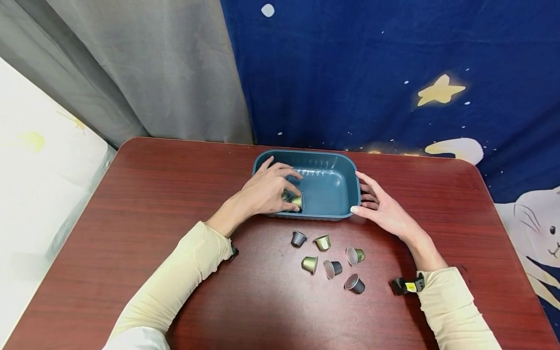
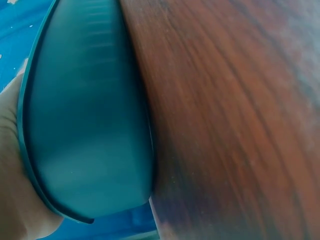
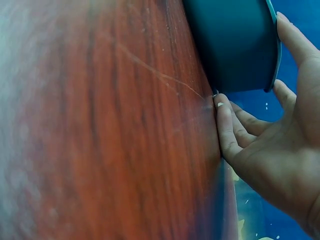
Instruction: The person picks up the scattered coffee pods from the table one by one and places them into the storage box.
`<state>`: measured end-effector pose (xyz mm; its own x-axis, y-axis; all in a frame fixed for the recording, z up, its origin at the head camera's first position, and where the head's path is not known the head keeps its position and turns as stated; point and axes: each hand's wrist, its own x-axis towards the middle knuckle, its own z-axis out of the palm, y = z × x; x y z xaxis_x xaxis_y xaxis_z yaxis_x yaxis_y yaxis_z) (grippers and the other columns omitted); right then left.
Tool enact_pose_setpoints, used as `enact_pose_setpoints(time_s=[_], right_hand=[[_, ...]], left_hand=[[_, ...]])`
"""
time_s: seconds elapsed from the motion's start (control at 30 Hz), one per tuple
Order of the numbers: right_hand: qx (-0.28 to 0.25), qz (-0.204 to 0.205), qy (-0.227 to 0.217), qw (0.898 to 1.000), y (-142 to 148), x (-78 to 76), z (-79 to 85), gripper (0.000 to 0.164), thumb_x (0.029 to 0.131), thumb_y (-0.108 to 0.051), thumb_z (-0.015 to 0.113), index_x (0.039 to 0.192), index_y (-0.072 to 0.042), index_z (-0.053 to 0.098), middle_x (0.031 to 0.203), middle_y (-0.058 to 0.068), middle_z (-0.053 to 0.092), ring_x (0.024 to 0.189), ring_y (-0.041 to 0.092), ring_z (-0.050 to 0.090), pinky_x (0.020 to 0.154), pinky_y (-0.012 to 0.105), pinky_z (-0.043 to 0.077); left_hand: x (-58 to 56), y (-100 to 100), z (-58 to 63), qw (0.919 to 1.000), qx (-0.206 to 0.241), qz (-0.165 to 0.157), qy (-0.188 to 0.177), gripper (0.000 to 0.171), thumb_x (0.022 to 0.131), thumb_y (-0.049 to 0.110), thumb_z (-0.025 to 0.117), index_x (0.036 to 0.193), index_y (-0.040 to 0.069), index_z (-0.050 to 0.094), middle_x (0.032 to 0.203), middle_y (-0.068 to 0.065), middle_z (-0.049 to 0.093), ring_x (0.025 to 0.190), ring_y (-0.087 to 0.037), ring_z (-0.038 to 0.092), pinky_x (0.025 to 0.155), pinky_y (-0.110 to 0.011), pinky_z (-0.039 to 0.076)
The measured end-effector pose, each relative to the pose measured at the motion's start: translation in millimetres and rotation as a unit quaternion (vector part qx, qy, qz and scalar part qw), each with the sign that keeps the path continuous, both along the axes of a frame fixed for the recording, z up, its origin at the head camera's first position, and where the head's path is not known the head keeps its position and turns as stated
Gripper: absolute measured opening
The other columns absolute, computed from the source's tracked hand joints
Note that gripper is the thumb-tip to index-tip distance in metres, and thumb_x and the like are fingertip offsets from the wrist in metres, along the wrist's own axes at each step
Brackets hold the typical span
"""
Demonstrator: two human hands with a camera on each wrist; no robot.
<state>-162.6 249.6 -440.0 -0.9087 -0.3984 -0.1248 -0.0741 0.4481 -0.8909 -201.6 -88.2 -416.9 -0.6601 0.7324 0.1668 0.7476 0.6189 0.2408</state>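
Observation:
A teal plastic bin (image 1: 332,194) stands near the table's back edge. My left hand (image 1: 267,189) reaches over its left end, thumb and index finger around a green coffee capsule (image 1: 297,201) at the bottom. Beside that capsule, partly hidden by the fingers, lies another green one (image 1: 286,195). At the bin's right end is my right hand (image 1: 382,206), fingers spread and fairly straight, with the thumb and index fingertips at the rim. In the right wrist view, its other fingertips (image 3: 223,112) are down at the table beside the bin. The left wrist view shows mostly the bin's outer wall (image 2: 90,130).
Several coffee capsules lie scattered in front of the bin, among them a dark one (image 1: 299,238), a green one (image 1: 309,264) and another dark one (image 1: 355,284). The reddish wooden table (image 1: 245,301) runs back to a blue curtain (image 1: 350,73) and a grey curtain (image 1: 175,73).

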Motion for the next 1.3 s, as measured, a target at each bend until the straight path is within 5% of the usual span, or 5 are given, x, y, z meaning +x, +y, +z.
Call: enact_pose_setpoints(time_s=[0.63,1.3], right_hand=[[0.000,0.001,0.003,1.000,0,-0.9,-0.7,0.085,0.092,-0.023,0.073,0.156,-0.042,0.021,0.148,0.011,0.042,0.125,0.027,0.049,0.100,0.029,0.043],[0.016,0.012,0.013,1.000,1,-1.6,2.5,0.086,0.093,-0.023,0.073,0.158,-0.038,0.019,0.150,0.012,0.040,0.123,0.030,0.052,0.100,0.045,0.044]], left_hand=[[0.0,-1,-0.3,0.9997,0.019,0.001,0.016,0.026,0.083,0.052,0.076,0.097,0.029,0.081,0.130,0.004,0.063,0.131,-0.023,0.046,0.116,-0.059,0.015],[12.7,-17,7.7,0.9968,0.068,-0.009,0.040,0.030,0.088,0.046,0.072,0.101,0.019,0.080,0.127,0.000,0.063,0.126,-0.024,0.049,0.115,-0.054,0.024]])
